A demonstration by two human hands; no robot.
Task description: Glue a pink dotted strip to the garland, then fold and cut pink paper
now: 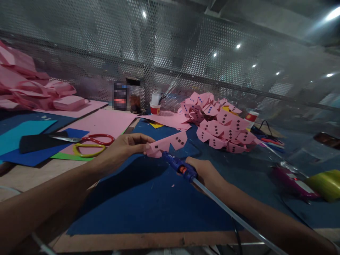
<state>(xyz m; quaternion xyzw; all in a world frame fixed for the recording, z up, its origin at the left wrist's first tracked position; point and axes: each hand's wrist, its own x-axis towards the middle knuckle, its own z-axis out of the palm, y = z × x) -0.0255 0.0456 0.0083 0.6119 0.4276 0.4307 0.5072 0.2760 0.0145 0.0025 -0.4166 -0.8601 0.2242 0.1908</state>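
My left hand (124, 146) pinches a folded pink paper piece (170, 142) with dark square dots and holds it just above the blue sheet (148, 198). My right hand (205, 174) grips a blue hot glue gun (178, 165). A clear glue stick juts out of its back toward me. The gun's nozzle touches the lower left edge of the pink piece. Beyond them lies a heap of similar dotted pink pieces (217, 125).
Red-handled and yellow-handled scissors (90, 144) lie on coloured paper at the left, beside a black strip. A stack of pink paper (29, 86) sits far left. Paper cups (155, 107), a dark jar and a perforated metal screen stand at the back. A magenta tool (292, 179) and markers lie right.
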